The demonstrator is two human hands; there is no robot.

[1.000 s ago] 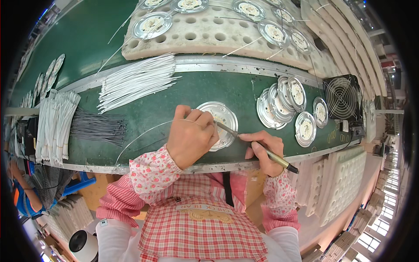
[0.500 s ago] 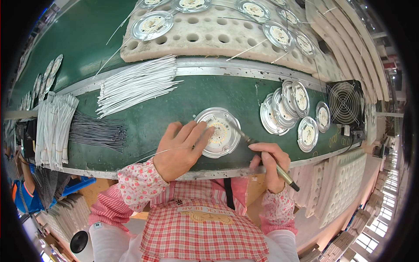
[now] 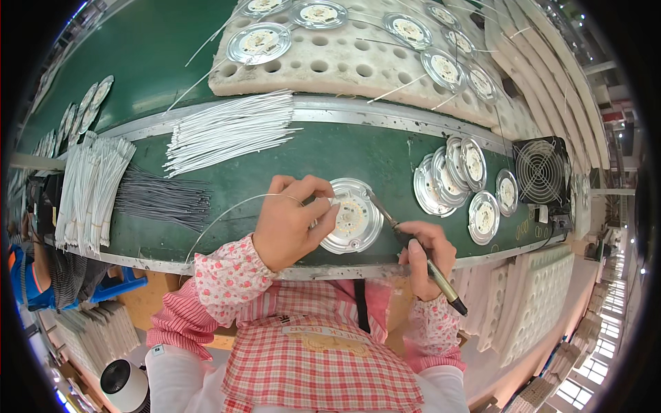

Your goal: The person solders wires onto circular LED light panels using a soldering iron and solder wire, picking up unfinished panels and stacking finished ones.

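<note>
A round silver lamp plate with a white LED board (image 3: pixel 351 221) lies flat on the green bench. My left hand (image 3: pixel 292 221) is over its left side, with curled fingers pinched together at the board. A thin white wire (image 3: pixel 231 208) arcs from the bench's front edge across the back of these fingers; the fingers hide where it ends. My right hand (image 3: pixel 428 255) grips a pen-like soldering iron (image 3: pixel 441 281) with an olive handle and black end. Its metal tip slants up to the plate's right rim; whether it touches cannot be made out.
White wires (image 3: pixel 231 131) lie in a heap behind my left hand, beside dark wires (image 3: pixel 162 198) and upright white bundles (image 3: pixel 93 196). More lamp plates (image 3: pixel 451 175) are on the right, near a black fan (image 3: pixel 540 172). A holed foam board (image 3: pixel 310 72) carries wired plates at the back.
My left fingers have curled from a flatter spread into a pinch, and the wire now arches higher. The iron's tip has pulled back toward the plate's rim. The whole view has shifted slightly.
</note>
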